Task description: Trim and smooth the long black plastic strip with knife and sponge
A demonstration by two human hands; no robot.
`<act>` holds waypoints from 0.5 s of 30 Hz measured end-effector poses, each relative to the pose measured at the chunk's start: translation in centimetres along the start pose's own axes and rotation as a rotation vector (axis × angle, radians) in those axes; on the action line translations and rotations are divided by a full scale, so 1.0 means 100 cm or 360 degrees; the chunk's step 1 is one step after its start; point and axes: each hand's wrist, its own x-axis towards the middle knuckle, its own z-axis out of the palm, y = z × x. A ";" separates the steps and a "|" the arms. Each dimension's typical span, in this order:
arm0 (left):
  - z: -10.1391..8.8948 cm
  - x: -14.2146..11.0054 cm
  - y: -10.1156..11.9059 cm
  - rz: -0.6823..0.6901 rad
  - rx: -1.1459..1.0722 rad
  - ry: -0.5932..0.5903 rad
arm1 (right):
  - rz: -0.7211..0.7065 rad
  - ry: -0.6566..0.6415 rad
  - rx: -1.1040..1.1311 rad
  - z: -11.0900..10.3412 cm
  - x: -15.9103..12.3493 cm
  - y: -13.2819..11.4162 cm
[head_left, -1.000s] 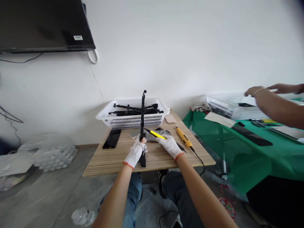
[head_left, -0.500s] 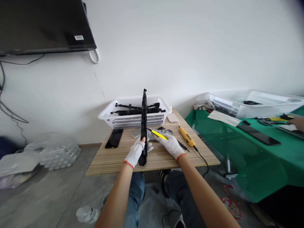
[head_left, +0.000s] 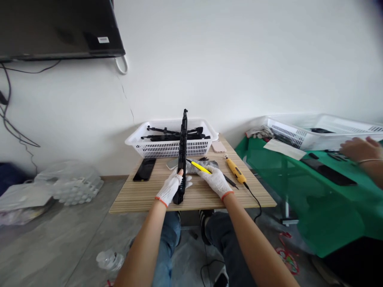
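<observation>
My left hand (head_left: 171, 187), in a white knitted glove with an orange cuff, grips a long black plastic part (head_left: 182, 159) near its lower end. The part stands nearly upright, leaning slightly right at the top. My right hand (head_left: 218, 181), gloved the same way, is closed around a slim yellow pen-shaped tool (head_left: 200, 166). Its dark pointed tip is close to the part's right side; whether it touches, I cannot tell. Behind the tool lies a grey cloth-like bundle (head_left: 209, 163). More black plastic parts (head_left: 170, 135) rest in a white perforated basket (head_left: 173, 150).
On the wooden table (head_left: 134, 202) lie a black phone (head_left: 145, 169), a pink phone (head_left: 218, 147), a yellow corded tool (head_left: 236, 170) and a dark thin tool (head_left: 230, 182). A co-worker's hand (head_left: 360, 149) is over the green table (head_left: 299, 183) at right, which holds another white basket (head_left: 323, 136).
The black part's top leans slightly further right, while my hands hold nearly the same pose. At right, the co-worker's hand has moved further into view. The view has shifted slightly.
</observation>
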 end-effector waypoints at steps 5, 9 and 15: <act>-0.002 0.001 0.000 -0.0050 -0.0002 -0.0022 | 0.0017 0.0045 0.0023 -0.002 -0.002 -0.008; -0.004 0.001 -0.001 -0.0064 -0.0059 -0.0056 | 0.0064 0.0019 0.0061 -0.003 -0.003 -0.009; -0.003 -0.002 0.001 -0.0063 -0.0024 -0.0071 | 0.0040 -0.0027 0.0024 -0.004 -0.002 -0.008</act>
